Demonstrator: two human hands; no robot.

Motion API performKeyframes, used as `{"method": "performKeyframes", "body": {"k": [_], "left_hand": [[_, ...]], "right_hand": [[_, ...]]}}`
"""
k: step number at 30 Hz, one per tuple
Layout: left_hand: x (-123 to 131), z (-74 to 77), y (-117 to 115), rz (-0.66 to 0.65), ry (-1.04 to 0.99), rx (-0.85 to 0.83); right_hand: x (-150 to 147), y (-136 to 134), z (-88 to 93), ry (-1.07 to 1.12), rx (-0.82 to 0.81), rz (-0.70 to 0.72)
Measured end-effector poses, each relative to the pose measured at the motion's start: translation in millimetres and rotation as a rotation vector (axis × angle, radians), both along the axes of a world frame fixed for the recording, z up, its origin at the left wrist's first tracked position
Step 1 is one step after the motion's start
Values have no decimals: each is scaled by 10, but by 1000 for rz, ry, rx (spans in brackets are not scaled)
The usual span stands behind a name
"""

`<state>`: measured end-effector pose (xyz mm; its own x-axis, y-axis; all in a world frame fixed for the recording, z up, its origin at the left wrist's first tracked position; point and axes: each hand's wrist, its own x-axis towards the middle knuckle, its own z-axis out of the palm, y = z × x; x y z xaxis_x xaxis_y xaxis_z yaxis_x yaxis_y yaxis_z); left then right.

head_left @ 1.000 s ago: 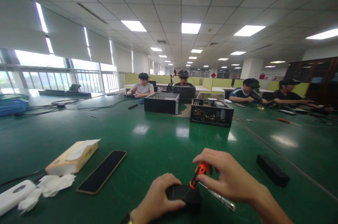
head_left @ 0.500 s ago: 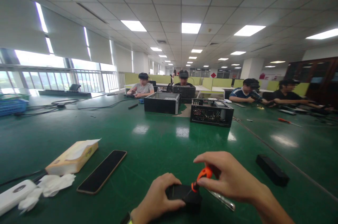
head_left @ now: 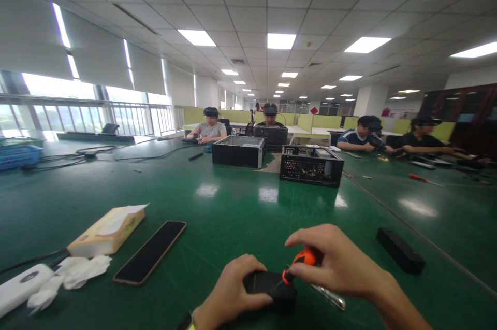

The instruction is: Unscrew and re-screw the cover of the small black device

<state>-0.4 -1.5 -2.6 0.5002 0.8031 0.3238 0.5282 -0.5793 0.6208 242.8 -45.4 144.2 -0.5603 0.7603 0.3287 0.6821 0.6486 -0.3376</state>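
Glossy green tabletop [head_left: 217,221] beneath angular block [head_left: 281,296]

Ceiling light panels [head_left: 281,41] and blown-out windows [head_left: 50,85] at left light the room; glossy green tabletop [head_left: 229,216] throws back pale glare, darkening toward the bottom edge. Wide-angle stretch skews the borders, and distant cubicle partitions [head_left: 229,116] look soft.
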Motion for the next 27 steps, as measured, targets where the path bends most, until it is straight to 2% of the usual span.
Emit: {"method": "performKeyframes", "body": {"k": [9, 20, 27], "left_hand": [[-10, -34, 8, -7, 5, 17], [-3, 9, -16, -7, 1, 21], [-4, 18, -16, 2, 15, 11]], "right_hand": [[-2, -7, -4, 16, 29, 30], [-15, 1, 1, 43, 30, 58], [-9, 4, -24, 12, 31, 1]]}}
